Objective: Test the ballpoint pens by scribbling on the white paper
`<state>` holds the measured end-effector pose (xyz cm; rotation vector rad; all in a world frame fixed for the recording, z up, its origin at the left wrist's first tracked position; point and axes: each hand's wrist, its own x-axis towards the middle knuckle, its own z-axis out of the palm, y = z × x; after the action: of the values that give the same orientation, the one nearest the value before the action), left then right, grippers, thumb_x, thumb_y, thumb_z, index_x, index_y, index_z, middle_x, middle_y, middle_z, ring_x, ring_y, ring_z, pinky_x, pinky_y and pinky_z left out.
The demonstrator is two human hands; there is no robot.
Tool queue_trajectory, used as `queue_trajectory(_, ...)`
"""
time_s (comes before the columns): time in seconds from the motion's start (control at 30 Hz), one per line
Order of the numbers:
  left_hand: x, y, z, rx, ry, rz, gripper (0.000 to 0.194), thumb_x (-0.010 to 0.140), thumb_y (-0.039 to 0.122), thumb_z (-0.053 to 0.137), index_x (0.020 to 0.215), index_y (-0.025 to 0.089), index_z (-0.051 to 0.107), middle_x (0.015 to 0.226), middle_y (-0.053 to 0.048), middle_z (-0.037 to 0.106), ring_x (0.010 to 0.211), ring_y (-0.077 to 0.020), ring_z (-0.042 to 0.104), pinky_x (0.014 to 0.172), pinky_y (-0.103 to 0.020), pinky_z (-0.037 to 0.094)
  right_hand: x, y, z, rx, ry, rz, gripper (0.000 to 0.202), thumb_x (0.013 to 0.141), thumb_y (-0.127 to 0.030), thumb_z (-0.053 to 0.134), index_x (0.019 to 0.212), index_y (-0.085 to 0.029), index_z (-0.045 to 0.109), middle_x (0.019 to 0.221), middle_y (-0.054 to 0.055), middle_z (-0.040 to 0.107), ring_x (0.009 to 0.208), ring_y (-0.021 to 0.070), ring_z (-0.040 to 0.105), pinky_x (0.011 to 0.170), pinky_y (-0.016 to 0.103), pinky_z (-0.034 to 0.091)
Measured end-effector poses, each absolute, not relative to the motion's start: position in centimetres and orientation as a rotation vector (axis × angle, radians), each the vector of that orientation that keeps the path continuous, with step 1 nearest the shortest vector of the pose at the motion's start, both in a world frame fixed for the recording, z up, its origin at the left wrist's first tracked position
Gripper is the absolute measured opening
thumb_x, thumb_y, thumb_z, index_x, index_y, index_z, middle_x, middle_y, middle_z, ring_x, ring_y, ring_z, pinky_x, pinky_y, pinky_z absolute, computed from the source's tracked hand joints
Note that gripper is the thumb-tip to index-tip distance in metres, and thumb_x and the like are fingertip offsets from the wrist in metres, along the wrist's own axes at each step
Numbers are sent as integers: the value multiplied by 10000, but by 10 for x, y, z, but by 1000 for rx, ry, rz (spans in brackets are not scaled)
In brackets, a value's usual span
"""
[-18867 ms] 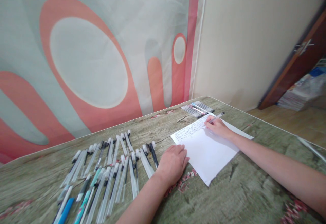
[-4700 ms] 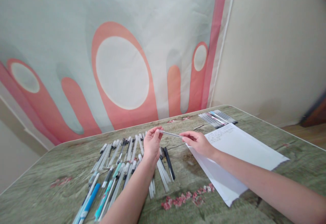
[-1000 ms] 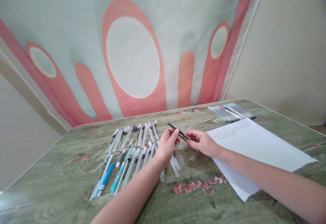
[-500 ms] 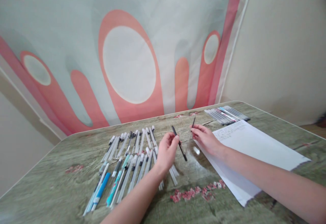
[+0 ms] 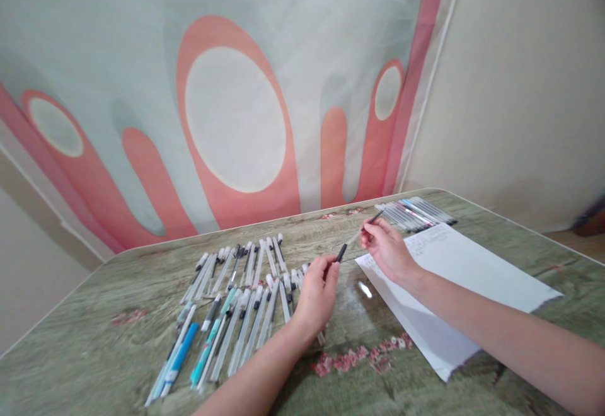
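Observation:
A black pen (image 5: 341, 253) is pinched in my left hand (image 5: 317, 293); its black end sticks out past the fingertips toward the right, and the rest is hidden by the hand. My right hand (image 5: 391, 253), over the upper left corner of the paper, is closed on a thin pen refill (image 5: 376, 216), dark at its upper right end and pale toward the left. The refill's pale end points at the black pen, close to it; whether they touch I cannot tell. Below and left of my left hand lie rows of clear-barrelled pens (image 5: 246, 315), some partly hidden by the arm.
A written-on white sheet (image 5: 477, 283) lies under my right forearm. Behind it is a row of pens or refills (image 5: 416, 214). A blue pen (image 5: 182, 352) and a teal pen (image 5: 206, 352) lie front left on the wood-patterned table (image 5: 85, 340). A patterned cloth (image 5: 312, 57) hangs behind.
The black pen has turned in my left hand so its end points up and right. My right hand has turned the refill from near upright to slanted, its pale end toward the pen.

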<state>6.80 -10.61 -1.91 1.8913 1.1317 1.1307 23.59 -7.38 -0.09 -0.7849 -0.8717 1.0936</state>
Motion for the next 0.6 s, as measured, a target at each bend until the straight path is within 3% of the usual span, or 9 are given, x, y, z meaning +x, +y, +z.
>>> queue_trajectory(0.3, 67, -108, -15, 1940, 1115, 1141, 236, 841, 298, 422, 959, 199, 601, 850, -50, 586, 805, -163, 522, 747, -289, 391, 239, -70, -8, -839, -912, 1091, 201, 691, -339, 589, 799, -198, 495, 674, -26, 515, 525, 76, 448, 483, 212, 367)
queue_trajectory(0.6, 67, -109, -14, 2008, 1139, 1102, 246, 838, 298, 424, 939, 217, 633, 746, -33, 543, 722, -153, 490, 677, -277, 370, 239, -78, 1, -898, -1085, 836, 170, 749, -338, 549, 824, -204, 476, 684, -30, 488, 507, 69, 435, 483, 212, 364)
